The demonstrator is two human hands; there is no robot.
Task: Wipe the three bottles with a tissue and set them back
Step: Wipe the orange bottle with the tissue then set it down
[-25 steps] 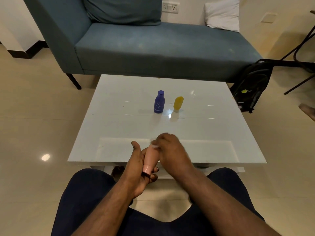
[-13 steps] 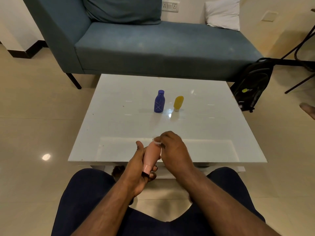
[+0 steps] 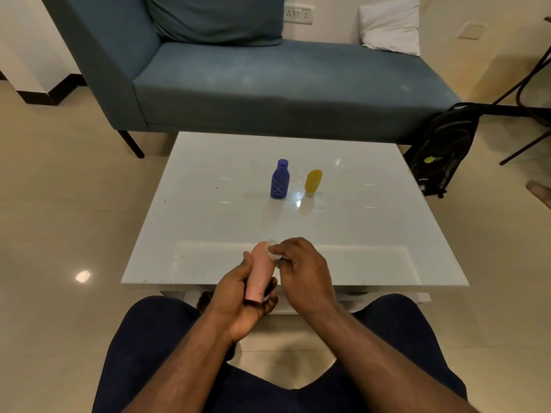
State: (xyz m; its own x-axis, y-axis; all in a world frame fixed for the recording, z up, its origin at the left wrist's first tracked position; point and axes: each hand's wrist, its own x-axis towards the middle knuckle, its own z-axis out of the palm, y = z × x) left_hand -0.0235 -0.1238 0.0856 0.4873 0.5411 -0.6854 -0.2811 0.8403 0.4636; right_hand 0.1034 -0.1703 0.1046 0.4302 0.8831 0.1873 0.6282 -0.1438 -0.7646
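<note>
My left hand (image 3: pixel 238 296) grips a pink bottle (image 3: pixel 260 269) cap-down over the near edge of the white table (image 3: pixel 208 222). My right hand (image 3: pixel 304 272) pinches a small white tissue (image 3: pixel 273 251) against the bottle's upper end. A blue bottle (image 3: pixel 279 180) stands upright near the table's middle. Just to its right a yellow bottle (image 3: pixel 313 182) stands on its cap.
A blue sofa (image 3: pixel 268 84) with a white pillow (image 3: pixel 390 23) runs behind the table. A black backpack (image 3: pixel 441 147) leans at the sofa's right end, next to dark chair legs (image 3: pixel 524 93). My dark-trousered knees (image 3: pixel 155 338) are below the table edge.
My right hand has slid the tissue up the pink bottle to its upper end, uncovering more of the bottle's body. The blue and yellow bottles have not moved.
</note>
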